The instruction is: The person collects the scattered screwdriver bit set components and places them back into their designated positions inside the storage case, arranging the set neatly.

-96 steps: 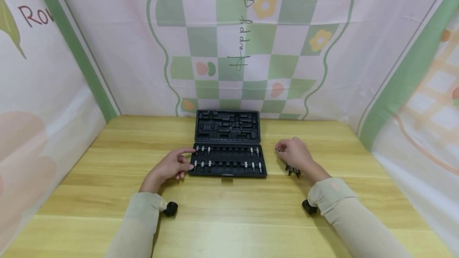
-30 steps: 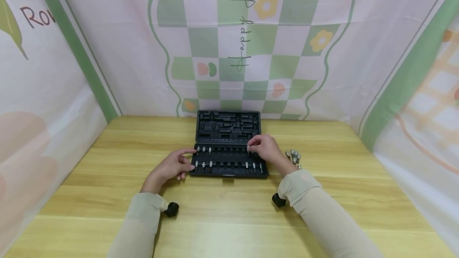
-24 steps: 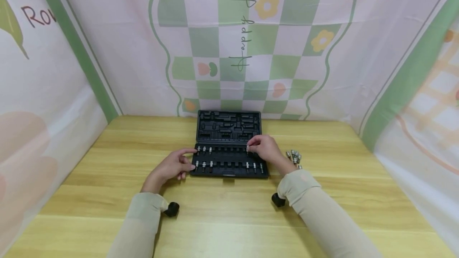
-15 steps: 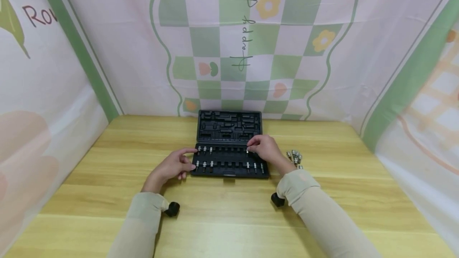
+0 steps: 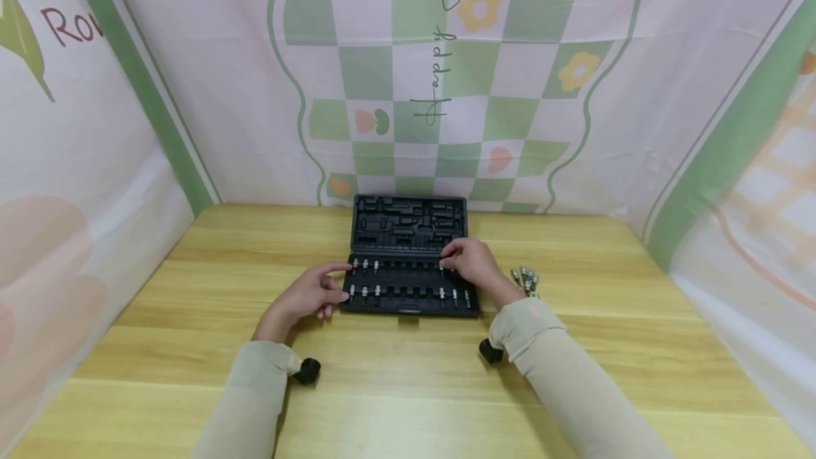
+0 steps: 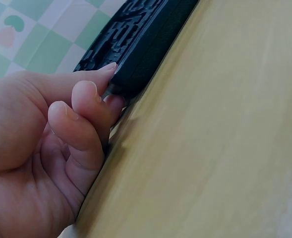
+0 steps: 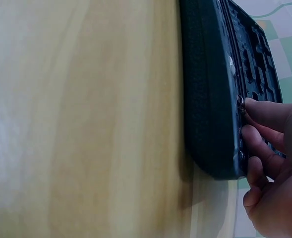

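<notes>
The left hand [image 5: 304,296] grips the left edge of the open black bit-socket case [image 5: 411,280], thumb on the rim and other fingers curled against the side, seemingly to keep it from sliding on the wooden table [image 5: 382,381]. Fingertips drawn narrow, the right hand [image 5: 473,263] pinches a silver bit socket [image 5: 442,270] upright at the back row's right; the fingers partly hide how deep it sits. Loose bit sockets [image 5: 527,279] lie just beside, handy for that hand.

"Happy" [image 5: 436,80] on back cloth [image 5: 363,20]; "Ro…" [image 5: 69,27] on left cloth [image 5: 70,154]
</notes>
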The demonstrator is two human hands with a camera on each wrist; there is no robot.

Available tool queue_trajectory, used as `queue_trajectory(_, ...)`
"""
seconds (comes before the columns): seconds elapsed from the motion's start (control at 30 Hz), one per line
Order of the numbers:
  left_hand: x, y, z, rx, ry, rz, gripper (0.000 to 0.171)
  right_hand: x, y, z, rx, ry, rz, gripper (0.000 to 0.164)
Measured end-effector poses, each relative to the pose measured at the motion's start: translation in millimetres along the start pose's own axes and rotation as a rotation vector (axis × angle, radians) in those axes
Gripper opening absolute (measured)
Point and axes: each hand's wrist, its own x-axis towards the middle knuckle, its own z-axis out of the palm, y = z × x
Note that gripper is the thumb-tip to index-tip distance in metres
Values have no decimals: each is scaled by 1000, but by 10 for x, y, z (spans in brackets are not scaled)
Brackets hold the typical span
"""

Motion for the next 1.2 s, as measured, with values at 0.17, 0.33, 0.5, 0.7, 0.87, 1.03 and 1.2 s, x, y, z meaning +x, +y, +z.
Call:
queue_trajectory(0.17, -7, 14, 4, -3, -1, -2, 59, 4, -22, -5, 6, -15, 8, 13)
queue_trajectory(0.33, -8, 9, 10, -2, 1, -6, 59, 10, -23, -3, 2, -17, 5, 13)
queue_trajectory(0.5, -10, 12, 12, 1, -5, -2, 59, 18, -9, 10, 2, -24, 16, 13)
queue_trajectory(0.7, -23, 40, 4, -17, -10, 3, 60, 14, -32, 6, -6, -10, 12, 13)
queue_trajectory(0.87, -35, 50, 3, -21, -17, 11, 60, 12, -47, 0, -1, -11, 9, 13)
queue_trajectory(1.03, -34, 51, 4, -22, -15, 3, 60, 28, -41, -2, -7, -6, -5, 13)
queue_trajectory(1.2, -24, 52, 10, -19, -9, -13, 59, 19, -36, -1, 3, -3, 16, 13)
